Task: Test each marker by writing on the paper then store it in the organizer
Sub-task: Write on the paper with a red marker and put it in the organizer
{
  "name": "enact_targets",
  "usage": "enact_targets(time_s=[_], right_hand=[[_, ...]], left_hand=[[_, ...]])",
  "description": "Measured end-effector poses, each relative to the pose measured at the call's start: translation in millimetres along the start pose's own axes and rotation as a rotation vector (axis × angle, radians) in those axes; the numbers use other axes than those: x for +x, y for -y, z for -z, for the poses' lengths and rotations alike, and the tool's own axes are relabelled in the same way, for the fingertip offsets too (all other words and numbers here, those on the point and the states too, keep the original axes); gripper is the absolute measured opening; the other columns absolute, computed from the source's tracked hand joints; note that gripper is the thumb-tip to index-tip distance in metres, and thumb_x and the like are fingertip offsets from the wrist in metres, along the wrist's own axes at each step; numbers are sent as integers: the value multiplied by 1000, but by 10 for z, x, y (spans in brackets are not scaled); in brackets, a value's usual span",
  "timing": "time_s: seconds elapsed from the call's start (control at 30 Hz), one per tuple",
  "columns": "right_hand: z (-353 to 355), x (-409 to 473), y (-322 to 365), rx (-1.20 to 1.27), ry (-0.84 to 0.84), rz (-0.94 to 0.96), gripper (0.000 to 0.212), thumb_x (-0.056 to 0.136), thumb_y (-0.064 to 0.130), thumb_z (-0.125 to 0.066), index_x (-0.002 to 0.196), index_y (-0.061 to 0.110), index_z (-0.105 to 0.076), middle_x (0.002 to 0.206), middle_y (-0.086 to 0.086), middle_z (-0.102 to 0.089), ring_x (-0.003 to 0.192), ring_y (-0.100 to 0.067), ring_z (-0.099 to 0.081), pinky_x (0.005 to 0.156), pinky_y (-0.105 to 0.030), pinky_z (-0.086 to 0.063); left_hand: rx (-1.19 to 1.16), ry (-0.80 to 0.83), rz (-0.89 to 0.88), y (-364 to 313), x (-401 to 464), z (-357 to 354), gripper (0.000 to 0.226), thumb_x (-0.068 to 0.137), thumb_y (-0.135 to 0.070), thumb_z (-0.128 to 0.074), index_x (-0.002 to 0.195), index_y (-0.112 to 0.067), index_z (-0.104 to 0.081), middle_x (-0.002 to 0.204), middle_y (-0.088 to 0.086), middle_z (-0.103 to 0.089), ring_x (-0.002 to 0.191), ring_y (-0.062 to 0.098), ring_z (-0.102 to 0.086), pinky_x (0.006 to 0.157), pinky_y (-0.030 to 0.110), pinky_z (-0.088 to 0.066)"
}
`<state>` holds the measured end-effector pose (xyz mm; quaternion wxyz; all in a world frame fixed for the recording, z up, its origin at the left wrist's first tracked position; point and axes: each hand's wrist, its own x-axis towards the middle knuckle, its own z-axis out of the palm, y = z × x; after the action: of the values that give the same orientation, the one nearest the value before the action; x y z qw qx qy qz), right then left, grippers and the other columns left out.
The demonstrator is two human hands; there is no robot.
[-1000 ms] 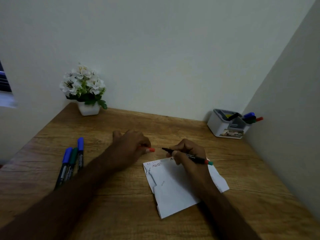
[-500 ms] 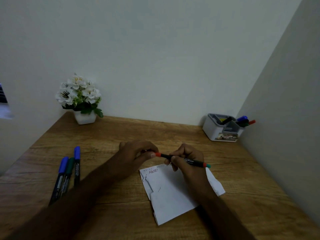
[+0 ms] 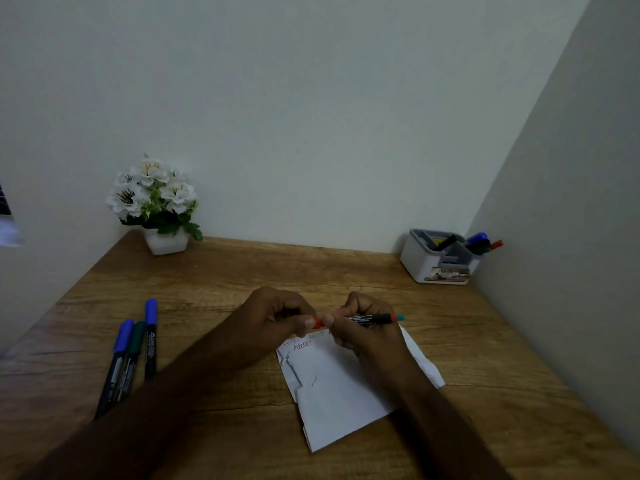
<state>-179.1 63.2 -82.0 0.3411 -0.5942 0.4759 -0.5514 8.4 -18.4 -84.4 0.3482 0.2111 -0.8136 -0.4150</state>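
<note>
Wooden desk (image 3: pixel 242 271) bearing torn white paper (image 3: pixel 339 393) near centre | right hand (image 3: pixel 360 327) curling round black red-capped marker (image 3: pixel 370 319) above paper | left hand (image 3: pixel 277 317) pinching red cap (image 3: pixel 318 322) | risk: cap sitting crooked, tip drying in far-right white organizer (image 3: pixel 436 261)

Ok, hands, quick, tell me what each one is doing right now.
Left hand: fingers pinching the red cap at the marker's tip end.
Right hand: gripping the red marker by its barrel, above the paper.
</note>
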Motion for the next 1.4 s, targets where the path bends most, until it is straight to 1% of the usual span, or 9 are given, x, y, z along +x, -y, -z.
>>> enact_targets(time_s=[0.1,0.3,0.43,0.5,0.63,0.77,0.87,0.97,1.4], right_hand=[[21,-4,-12,-46,2,9,17,82,28,-79,74,16,-69,66,0,-66,66,-12,-61,63,-29,-46],[-39,19,-65,64,1,-31,15,89,8,-70,103,13,-70,97,-4,-75,92,-15,-69,75,-22,-51],[123,61,-78,142,-178,-66,17,100,13,-54,111,12,-67,108,-7,-75,104,-23,-70,82,-32,-55],[216,100,-70,169,-291,-111,19,102,5,-45,106,10,-63,94,-10,-74,90,-24,-72,73,-29,-54],[604,256,-94,-360,-355,-35,18,101,13,-47,102,19,-64,78,0,-62,70,-15,-60,63,-36,-49],[1235,439,122,-690,-409,35,19,99,16,-56,118,19,-59,89,6,-64,77,-8,-61,63,-22,-45],[1705,609,301,-865,-501,42,13,92,17,-64,105,15,-62,93,-1,-67,80,-13,-60,65,-27,-48],[2022,801,418,-1098,-546,-21,13,91,25,-66,100,15,-69,94,-7,-68,88,-24,-60,72,-30,-48],[2123,1293,443,-1151,-268,-250,20,77,14,-80,96,11,-74,104,-11,-73,92,-26,-69,78,-32,-57]], left_hand=[[15,8,24,-3,7,4,16,89,-22,-65,86,-11,-75,82,4,-72,79,23,-67,70,37,-52],[-87,-91,69,-104,47,-70,17,92,-13,-61,84,-12,-77,77,3,-73,72,14,-67,64,20,-50],[4,-70,114,-153,159,-149,25,96,-24,-56,83,-14,-76,83,-1,-74,78,13,-69,69,17,-50],[46,-52,137,-169,291,-141,26,96,-23,-56,85,-9,-75,86,-1,-74,79,14,-69,69,14,-50],[185,59,133,-204,680,-160,24,96,-28,-57,81,-19,-73,79,-5,-73,72,5,-67,65,13,-48],[299,113,108,-237,1147,-282,26,95,-35,-58,77,-23,-72,77,-7,-72,72,12,-67,73,31,-53],[344,132,95,-260,1443,-407,25,95,-33,-58,79,-20,-72,74,-5,-71,73,21,-66,73,36,-52],[366,146,80,-265,1666,-496,22,94,-33,-59,81,-22,-72,77,-5,-72,74,16,-67,76,37,-53],[426,185,101,-137,1875,-557,18,93,-34,-60,94,-20,-72,84,-6,-72,81,10,-67,83,37,-56]])
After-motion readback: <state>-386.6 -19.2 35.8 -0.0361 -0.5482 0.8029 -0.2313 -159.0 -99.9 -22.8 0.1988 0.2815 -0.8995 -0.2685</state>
